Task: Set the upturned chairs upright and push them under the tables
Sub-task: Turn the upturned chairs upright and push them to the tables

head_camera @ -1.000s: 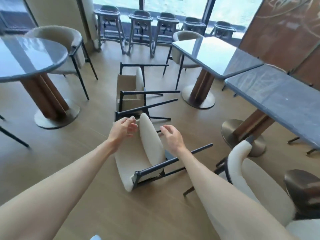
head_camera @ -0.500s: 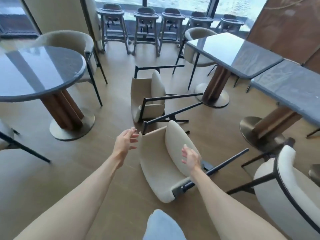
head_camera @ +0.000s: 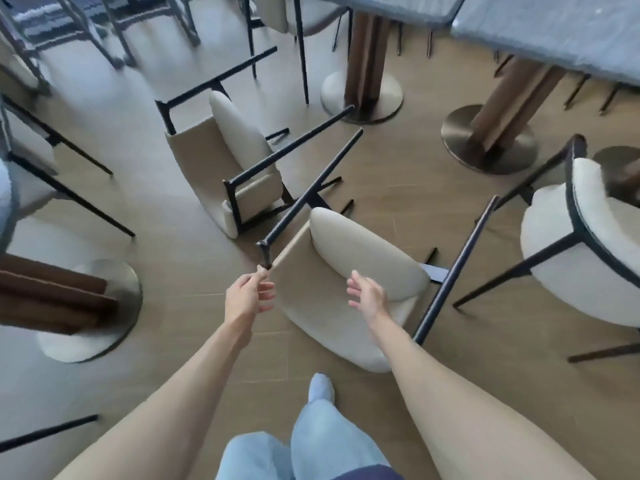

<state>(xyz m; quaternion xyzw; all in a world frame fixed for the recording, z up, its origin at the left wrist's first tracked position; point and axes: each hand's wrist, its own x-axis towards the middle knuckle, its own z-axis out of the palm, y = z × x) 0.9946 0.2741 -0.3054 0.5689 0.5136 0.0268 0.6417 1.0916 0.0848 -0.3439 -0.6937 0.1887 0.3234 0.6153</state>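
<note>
1. The left hand (head_camera: 246,299) reaches to the near left corner of the nearer tipped chair (head_camera: 341,299); its fingers are loosely curled, thumb and forefinger close together right at the corner where a dark leg joins the seat. Whether they actually pinch the frame cannot be told.
2. The right hand (head_camera: 367,298) is spread and relaxed, gripping nothing, over the chair's cream backrest pad; contact with it is unclear.
3. The square table (head_camera: 554,32) runs along the far right edge on a wooden pedestal with a round metal base (head_camera: 488,140); a second pedestal base (head_camera: 362,95) stands just left of it.
4. An upright cream chair (head_camera: 581,244) stands at the right, near the tipped chair's long dark leg.
5. The nearer tipped chair lies on its side on the wooden floor (head_camera: 180,258) in the middle, legs pointing far and right.
6. A second tipped chair (head_camera: 239,168) lies just beyond it, to the left, their dark legs crossing.
7. A round base (head_camera: 104,306) of another table sits at the near left; open floor lies between it and the tipped chairs.
</note>
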